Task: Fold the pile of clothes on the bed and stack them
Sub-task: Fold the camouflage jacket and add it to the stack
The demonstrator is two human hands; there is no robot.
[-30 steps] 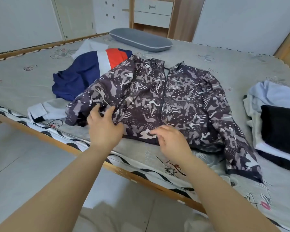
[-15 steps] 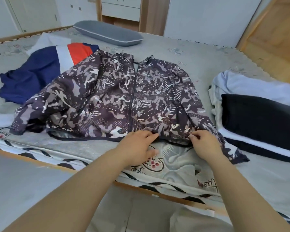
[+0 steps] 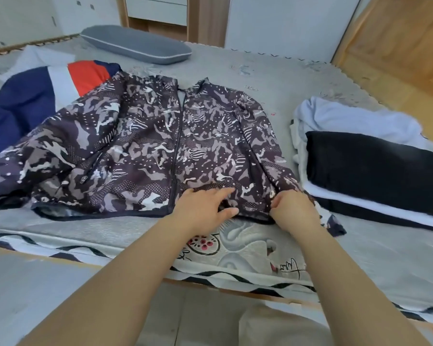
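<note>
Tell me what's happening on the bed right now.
A person is laying a camouflage zip jacket flat on the bed, front side up, not yet folded. The left hand rests with straight fingers on the bottom hem near the zipper, while the right hand pinches the hem at the jacket's right corner. A stack of folded clothes sits to the right, and a navy, white and orange garment lies unfolded to the left.

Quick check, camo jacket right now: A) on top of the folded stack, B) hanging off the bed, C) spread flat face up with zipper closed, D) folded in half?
C: the camo jacket lies spread on the bed, zipper running down its front, beside the folded stack, with the left hand and right hand at its hem.
</note>
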